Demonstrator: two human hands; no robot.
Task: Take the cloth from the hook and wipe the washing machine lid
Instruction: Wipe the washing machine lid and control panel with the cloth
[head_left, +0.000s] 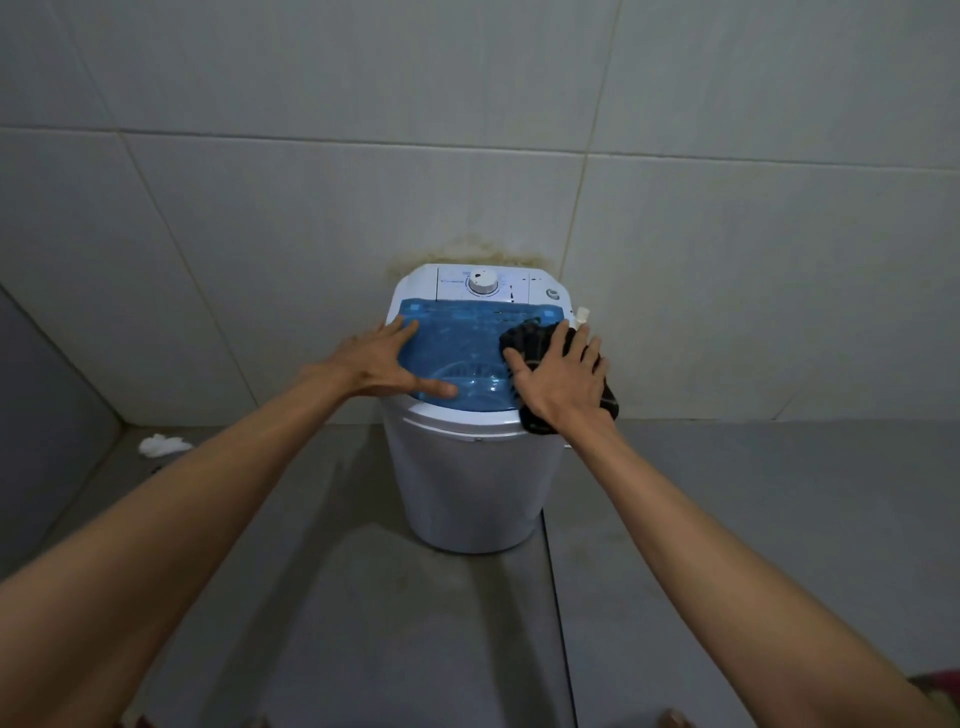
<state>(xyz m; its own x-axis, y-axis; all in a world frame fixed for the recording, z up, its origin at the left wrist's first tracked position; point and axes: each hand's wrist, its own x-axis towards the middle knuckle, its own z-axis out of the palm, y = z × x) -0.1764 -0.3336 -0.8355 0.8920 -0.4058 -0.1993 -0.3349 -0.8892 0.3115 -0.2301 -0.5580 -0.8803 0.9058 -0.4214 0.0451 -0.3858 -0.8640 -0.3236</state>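
Right hand flat, fingers spread, presses dark cloth on lid right edge. Left hand flat, braces lid. Sweep leftward, even pressure, overlap strokes.

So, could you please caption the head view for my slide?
Right hand presses a dark cloth on the blue lid; left hand rests on it.

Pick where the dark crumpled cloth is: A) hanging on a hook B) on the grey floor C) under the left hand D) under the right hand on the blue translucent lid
D: the dark crumpled cloth lies under the flat right hand at the right edge of the blue translucent washing machine lid; the left hand rests bare on the lid's left side.
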